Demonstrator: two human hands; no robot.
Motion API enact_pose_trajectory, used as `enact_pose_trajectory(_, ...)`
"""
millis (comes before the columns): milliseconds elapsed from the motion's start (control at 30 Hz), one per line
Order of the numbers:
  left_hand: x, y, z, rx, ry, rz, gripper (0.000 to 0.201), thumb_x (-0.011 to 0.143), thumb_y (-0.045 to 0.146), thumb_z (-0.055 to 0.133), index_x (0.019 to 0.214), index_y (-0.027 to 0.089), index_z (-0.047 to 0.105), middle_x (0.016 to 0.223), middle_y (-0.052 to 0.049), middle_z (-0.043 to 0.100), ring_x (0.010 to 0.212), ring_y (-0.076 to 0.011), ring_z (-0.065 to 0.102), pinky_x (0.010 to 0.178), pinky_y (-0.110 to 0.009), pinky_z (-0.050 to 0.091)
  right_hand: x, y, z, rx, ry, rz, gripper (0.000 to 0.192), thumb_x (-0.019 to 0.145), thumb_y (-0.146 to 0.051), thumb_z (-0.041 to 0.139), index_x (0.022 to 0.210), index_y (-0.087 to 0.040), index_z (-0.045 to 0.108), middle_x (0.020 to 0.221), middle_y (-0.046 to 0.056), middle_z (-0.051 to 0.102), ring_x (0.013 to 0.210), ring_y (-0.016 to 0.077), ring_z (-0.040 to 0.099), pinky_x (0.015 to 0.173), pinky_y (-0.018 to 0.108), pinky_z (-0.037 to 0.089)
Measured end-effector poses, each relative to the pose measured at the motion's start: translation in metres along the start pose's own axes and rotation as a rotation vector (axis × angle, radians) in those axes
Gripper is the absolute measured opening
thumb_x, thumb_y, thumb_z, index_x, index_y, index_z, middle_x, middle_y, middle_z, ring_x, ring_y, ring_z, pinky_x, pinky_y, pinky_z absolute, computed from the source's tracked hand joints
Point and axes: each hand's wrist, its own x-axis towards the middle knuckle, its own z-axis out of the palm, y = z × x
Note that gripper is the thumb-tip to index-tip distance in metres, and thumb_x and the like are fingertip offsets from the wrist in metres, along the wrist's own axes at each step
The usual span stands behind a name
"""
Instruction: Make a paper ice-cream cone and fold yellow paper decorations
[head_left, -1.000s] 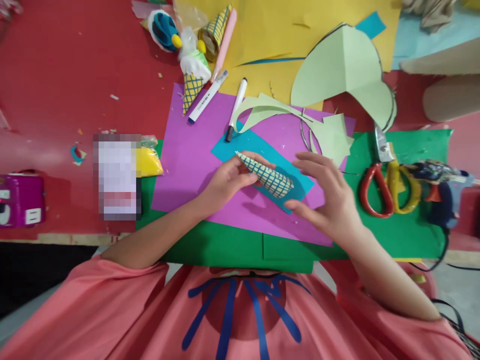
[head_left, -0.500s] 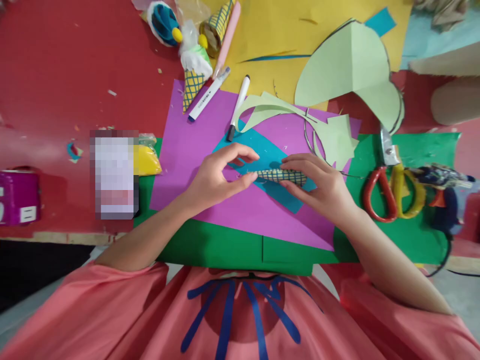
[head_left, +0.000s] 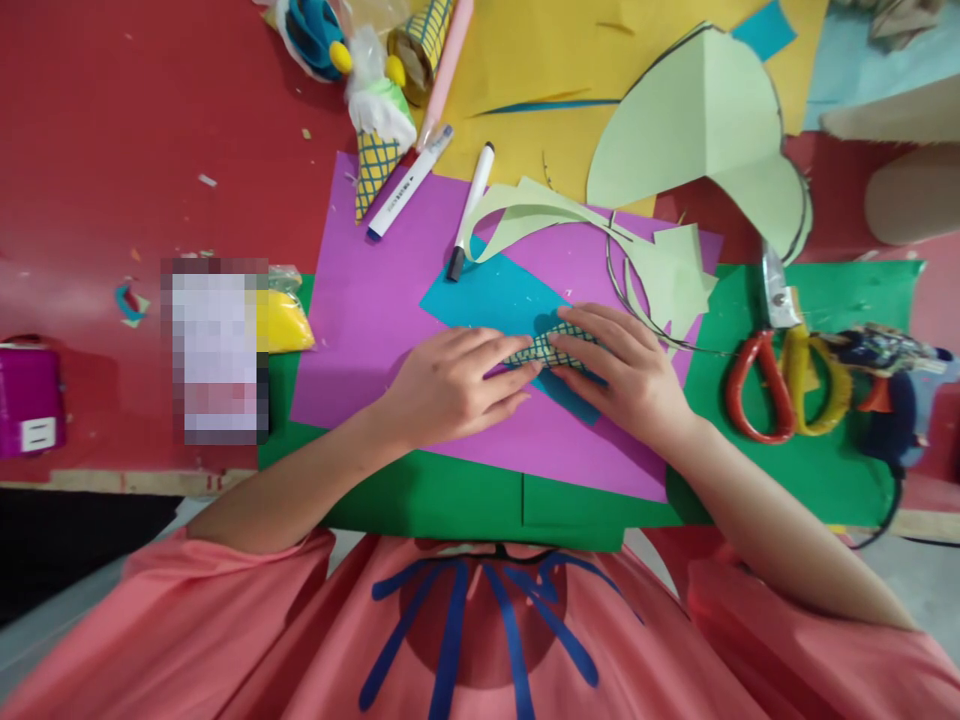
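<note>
Both hands pressed down on a grid-patterned paper cone (head_left: pixel 550 349), lying flat on the blue paper (head_left: pixel 495 296) atop the purple sheet (head_left: pixel 367 320). Left hand (head_left: pixel 450 385) flattened over the cone's left end, fingers closed on it; right hand (head_left: pixel 626 370) covering its right end, fingertips (head_left: pixel 562 345) pinning it. Only the cone's middle showing between them.

Just above the blue paper: a black-tipped marker (head_left: pixel 469 210) and a second marker (head_left: pixel 401 185), both slanting. Up and right of it, curled pale green offcuts (head_left: pixel 667 270) and a large pale green cut shape (head_left: pixel 697 130) on yellow paper (head_left: pixel 540 60). Well right of the blue paper, on the green sheet (head_left: pixel 810 470): red-and-yellow scissors (head_left: pixel 780 370), touching a glue gun (head_left: pixel 885 370) with its cord trailing off the edge. Far above-left of the blue paper, finished paper cones (head_left: pixel 375 130). Left of the purple sheet, a yellow packet (head_left: pixel 283 320).

Bare purple left of the hands; bare green toward the near edge. Red tabletop (head_left: pixel 112 130) beneath, flecked with scraps.
</note>
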Motion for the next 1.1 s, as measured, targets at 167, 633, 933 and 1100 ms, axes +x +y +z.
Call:
enact_pose_trajectory(167,0.0,0.001,0.002,0.008,-0.047,-0.012,0.029,0.091,0.03,0.058,0.116,0.02,0.068,0.117,-0.008,0.071,0.098,-0.0205,0.067,0.084,-0.034,0.053,0.0,-0.001,0.001,-0.02,0.006,-0.015,0.03,0.086,-0.017,0.066,0.115,-0.013,0.062,0.122,0.017,0.068,0.119,0.0294,0.062,0.097,0.044,0.055)
enact_pose_trajectory(633,0.001,0.002,0.002,0.078,-0.095,0.013,0.029,0.091,0.029,0.056,0.115,0.02,0.069,0.117,-0.007,0.071,0.097,-0.0208,0.066,0.081,-0.034,0.053,-0.008,0.0,-0.003,-0.027,-0.063,-0.065,0.032,0.087,-0.014,0.063,0.119,-0.016,0.063,0.126,0.016,0.066,0.128,0.0312,0.056,0.099,0.046,0.055)
enact_pose_trajectory(933,0.002,0.004,0.0,0.121,-0.116,0.142,0.029,0.094,0.025,0.052,0.115,0.01,0.065,0.118,-0.008,0.071,0.102,-0.0201,0.064,0.084,-0.034,0.05,-0.014,0.002,0.0,-0.104,-0.087,-0.109,0.034,0.088,-0.013,0.061,0.121,-0.019,0.065,0.128,0.012,0.066,0.128,0.0309,0.056,0.096,0.045,0.056)
enact_pose_trajectory(1100,0.003,0.003,-0.003,0.12,-0.1,0.195,0.027,0.094,0.024,0.052,0.111,0.01,0.067,0.112,-0.008,0.073,0.099,-0.0191,0.066,0.081,-0.034,0.05,-0.013,0.001,-0.001,-0.156,-0.071,-0.158,0.029,0.086,-0.012,0.063,0.115,-0.012,0.067,0.124,0.017,0.067,0.126,0.0323,0.057,0.094,0.044,0.057)
